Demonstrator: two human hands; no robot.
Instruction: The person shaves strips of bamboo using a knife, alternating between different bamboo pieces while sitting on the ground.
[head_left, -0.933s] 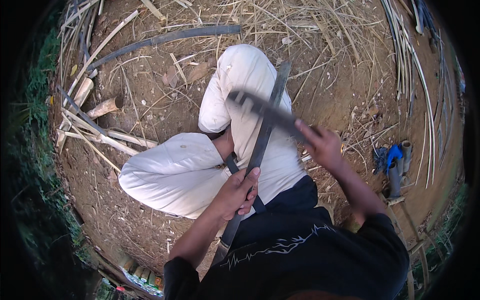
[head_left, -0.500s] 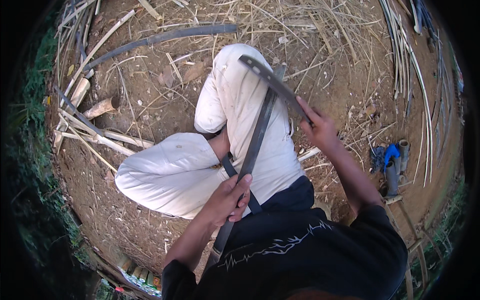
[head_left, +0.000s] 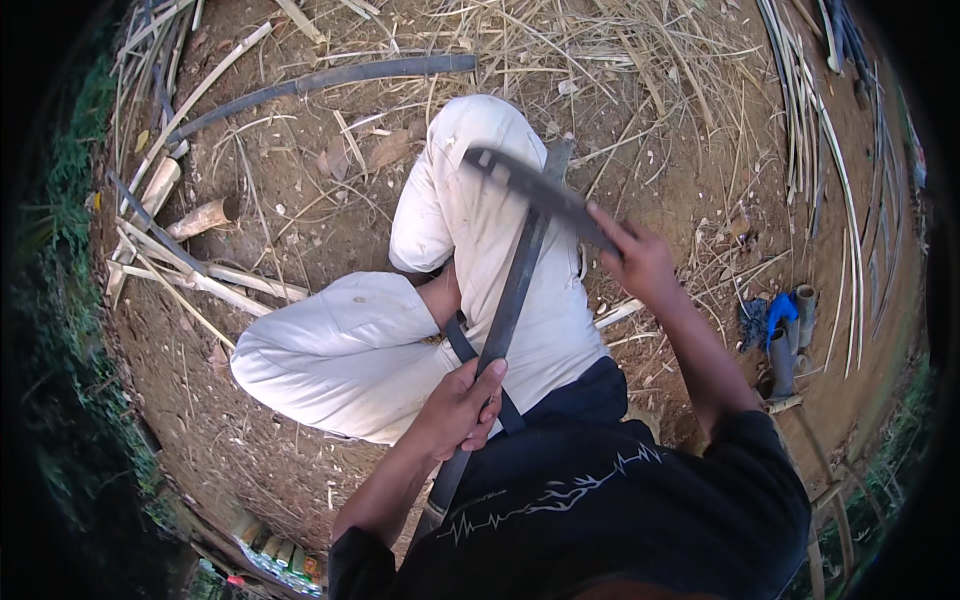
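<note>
My left hand is closed round a long, dark bamboo strip. The strip runs slantwise from beside my waist, over my thigh, to near my knee. In my right hand is a machete with a broad dark blade, slightly blurred by motion. Its blade lies crosswise over the far part of the strip, tip to the left; whether the edge touches the strip I cannot tell. My right index finger stretches along the back of the tool. A dark strap passes beneath the strip by my lap.
I sit on bare earth, legs folded in pale trousers. Thin shavings litter the ground ahead. Split bamboo pieces lie to the left, below a long dark strip. Pale strips and bamboo tubes with blue cloth are at right.
The machete has come down the strip a little, nearer my body, and its tip has shifted slightly left. My right hand moved with it; my left hand keeps its grip, barely shifted.
</note>
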